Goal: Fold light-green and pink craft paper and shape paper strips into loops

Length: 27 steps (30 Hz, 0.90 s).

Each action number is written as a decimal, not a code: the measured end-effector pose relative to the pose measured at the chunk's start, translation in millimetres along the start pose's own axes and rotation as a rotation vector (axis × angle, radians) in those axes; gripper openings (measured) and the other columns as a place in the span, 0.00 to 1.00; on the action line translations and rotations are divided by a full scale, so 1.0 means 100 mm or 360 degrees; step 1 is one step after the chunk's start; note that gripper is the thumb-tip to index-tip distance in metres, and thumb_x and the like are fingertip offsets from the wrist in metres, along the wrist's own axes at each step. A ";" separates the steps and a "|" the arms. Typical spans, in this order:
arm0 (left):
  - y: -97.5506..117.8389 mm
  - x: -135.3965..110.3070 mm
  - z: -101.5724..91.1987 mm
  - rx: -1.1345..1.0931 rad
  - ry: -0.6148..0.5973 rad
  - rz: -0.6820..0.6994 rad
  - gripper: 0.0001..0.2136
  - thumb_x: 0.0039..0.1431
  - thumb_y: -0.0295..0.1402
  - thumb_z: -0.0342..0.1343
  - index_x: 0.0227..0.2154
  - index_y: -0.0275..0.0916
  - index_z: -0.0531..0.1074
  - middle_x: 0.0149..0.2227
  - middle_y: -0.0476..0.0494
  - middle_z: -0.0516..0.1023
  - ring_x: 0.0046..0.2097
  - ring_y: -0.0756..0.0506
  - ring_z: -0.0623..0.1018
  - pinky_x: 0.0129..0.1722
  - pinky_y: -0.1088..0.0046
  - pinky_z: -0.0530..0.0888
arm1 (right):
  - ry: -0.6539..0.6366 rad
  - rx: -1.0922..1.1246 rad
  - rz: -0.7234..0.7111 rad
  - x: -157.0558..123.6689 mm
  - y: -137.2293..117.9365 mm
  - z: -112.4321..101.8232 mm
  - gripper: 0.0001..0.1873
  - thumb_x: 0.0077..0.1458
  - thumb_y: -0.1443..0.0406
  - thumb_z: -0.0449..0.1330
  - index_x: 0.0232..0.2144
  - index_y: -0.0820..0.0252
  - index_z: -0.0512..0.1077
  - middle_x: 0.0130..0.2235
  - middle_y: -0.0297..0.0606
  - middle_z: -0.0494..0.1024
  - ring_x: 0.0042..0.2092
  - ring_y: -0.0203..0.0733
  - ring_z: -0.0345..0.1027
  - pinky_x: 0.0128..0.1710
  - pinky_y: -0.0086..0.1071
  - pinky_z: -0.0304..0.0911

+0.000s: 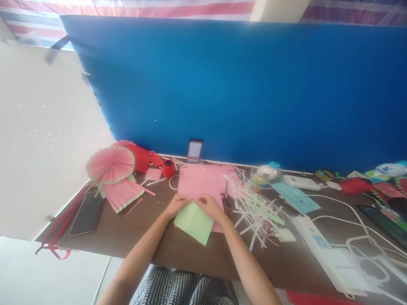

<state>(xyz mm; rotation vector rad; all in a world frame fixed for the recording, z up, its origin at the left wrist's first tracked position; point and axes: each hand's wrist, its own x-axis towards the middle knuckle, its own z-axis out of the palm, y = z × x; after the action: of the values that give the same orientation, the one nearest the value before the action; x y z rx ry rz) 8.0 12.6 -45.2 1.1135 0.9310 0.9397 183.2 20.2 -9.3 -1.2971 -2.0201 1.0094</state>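
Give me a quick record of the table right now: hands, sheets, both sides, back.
Left hand: holding the upper part of the green paper
Right hand: holding the same part, close beside the left hand
Green paper: partly over the pink paper
Left side: dark phone, pink paper fan, red roll
Right side: pile of paper strips, white power strip
Back: blue panel

from the middle of my table (121,233), i see a dark phone (85,215) lying at nine o'clock, a small screen (194,151) in front of the blue panel (229,93) at twelve, another dark phone (381,221) at three, and a white power strip (319,248) between three and four, near looping white cables (347,243).
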 end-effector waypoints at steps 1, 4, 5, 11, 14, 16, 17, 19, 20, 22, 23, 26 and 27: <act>0.00 0.00 -0.01 -0.0066 0.0000 -0.0031 0.18 0.46 0.45 0.56 0.26 0.30 0.75 0.21 0.45 0.74 0.22 0.50 0.70 0.22 0.76 0.63 | 0.0007 -0.0005 -0.0005 -0.01 0.00 -0.01 0.13 0.49 0.57 0.52 0.23 0.61 0.69 0.25 0.34 0.72 0.28 0.37 0.64 0.29 0.28 0.57; 0.02 0.02 -0.04 -0.0261 0.0050 -0.0071 0.18 0.44 0.44 0.58 0.28 0.30 0.75 0.24 0.42 0.76 0.24 0.48 0.73 0.26 0.73 0.67 | 0.0023 -0.0023 0.0024 -0.05 0.02 -0.05 0.13 0.49 0.57 0.53 0.23 0.61 0.69 0.25 0.34 0.72 0.28 0.37 0.63 0.28 0.28 0.56; 0.02 0.02 -0.05 -0.0307 0.0074 -0.0071 0.18 0.44 0.43 0.58 0.28 0.30 0.75 0.25 0.41 0.76 0.25 0.47 0.74 0.27 0.73 0.67 | 0.0029 -0.0026 0.0049 -0.06 0.03 -0.08 0.14 0.49 0.57 0.53 0.23 0.61 0.69 0.25 0.34 0.72 0.28 0.37 0.63 0.28 0.28 0.56; 0.02 0.05 -0.11 -0.0364 0.0072 -0.0051 0.18 0.45 0.42 0.58 0.32 0.30 0.75 0.27 0.40 0.77 0.28 0.45 0.75 0.30 0.71 0.69 | 0.0092 0.0010 0.0114 -0.18 0.12 -0.27 0.14 0.48 0.56 0.53 0.24 0.61 0.71 0.27 0.36 0.74 0.30 0.39 0.65 0.32 0.31 0.58; 0.00 0.06 -0.11 -0.0333 0.0089 -0.0042 0.19 0.46 0.42 0.58 0.34 0.30 0.75 0.27 0.40 0.77 0.28 0.46 0.75 0.30 0.72 0.69 | 0.0201 0.0121 0.0124 -0.22 0.16 -0.26 0.14 0.48 0.56 0.54 0.24 0.61 0.71 0.28 0.37 0.74 0.32 0.40 0.66 0.34 0.33 0.60; -0.01 0.06 -0.11 -0.0316 0.0157 -0.0014 0.18 0.46 0.42 0.58 0.35 0.31 0.75 0.28 0.41 0.77 0.28 0.47 0.74 0.30 0.73 0.68 | 0.0274 0.0284 0.0127 -0.24 0.20 -0.21 0.14 0.47 0.56 0.56 0.27 0.61 0.71 0.31 0.39 0.75 0.34 0.42 0.67 0.36 0.34 0.61; -0.01 0.06 -0.12 -0.0316 0.0182 -0.0006 0.18 0.46 0.41 0.58 0.35 0.31 0.75 0.28 0.41 0.77 0.28 0.47 0.74 0.30 0.73 0.68 | 0.0306 0.0371 0.0137 -0.25 0.22 -0.18 0.14 0.46 0.56 0.56 0.28 0.61 0.71 0.31 0.39 0.75 0.35 0.42 0.68 0.37 0.34 0.61; -0.01 0.06 -0.13 -0.0337 0.0156 -0.0025 0.18 0.46 0.41 0.58 0.36 0.31 0.75 0.29 0.41 0.77 0.29 0.47 0.74 0.31 0.73 0.68 | 0.0380 0.0500 0.0181 -0.27 0.26 -0.11 0.15 0.44 0.55 0.58 0.30 0.61 0.72 0.31 0.39 0.75 0.35 0.43 0.68 0.36 0.35 0.62; 0.00 0.06 -0.13 -0.0360 0.0113 -0.0046 0.19 0.46 0.41 0.58 0.36 0.31 0.75 0.29 0.40 0.77 0.29 0.47 0.74 0.32 0.72 0.68 | 0.0424 0.0540 0.0207 -0.28 0.28 -0.09 0.15 0.44 0.55 0.58 0.29 0.61 0.72 0.31 0.39 0.75 0.35 0.43 0.68 0.36 0.35 0.62; 0.01 0.05 -0.14 -0.0419 0.0013 -0.0087 0.19 0.45 0.40 0.59 0.37 0.30 0.74 0.30 0.39 0.77 0.31 0.46 0.75 0.34 0.71 0.68 | 0.0503 0.0584 0.0248 -0.29 0.32 -0.05 0.16 0.42 0.54 0.59 0.28 0.61 0.72 0.29 0.38 0.75 0.34 0.43 0.68 0.34 0.34 0.62; 0.02 0.05 -0.14 -0.0453 -0.0031 -0.0100 0.19 0.45 0.39 0.59 0.38 0.30 0.74 0.31 0.39 0.77 0.32 0.46 0.75 0.35 0.70 0.68 | 0.0519 0.0599 0.0257 -0.30 0.35 -0.04 0.16 0.42 0.54 0.60 0.28 0.61 0.72 0.29 0.38 0.75 0.33 0.43 0.67 0.34 0.34 0.62; 0.04 0.04 -0.15 -0.0551 -0.0097 -0.0116 0.19 0.43 0.35 0.61 0.39 0.30 0.73 0.33 0.38 0.77 0.34 0.45 0.75 0.37 0.70 0.68 | 0.0525 0.0642 0.0259 -0.31 0.41 -0.02 0.16 0.42 0.55 0.60 0.28 0.61 0.72 0.29 0.38 0.75 0.34 0.44 0.67 0.34 0.34 0.62; 0.05 0.04 -0.15 -0.0577 -0.0106 -0.0124 0.19 0.43 0.34 0.61 0.39 0.30 0.73 0.33 0.38 0.77 0.34 0.45 0.75 0.38 0.70 0.68 | 0.0528 0.0649 0.0262 -0.31 0.42 -0.01 0.16 0.42 0.55 0.59 0.29 0.61 0.72 0.29 0.39 0.75 0.34 0.44 0.67 0.34 0.35 0.62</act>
<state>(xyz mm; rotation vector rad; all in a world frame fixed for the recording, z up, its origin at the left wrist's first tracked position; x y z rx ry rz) -5.3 21.5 -43.4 0.7901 0.7095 0.9568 218.7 3.2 -44.2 -1.3157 -1.3929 1.1230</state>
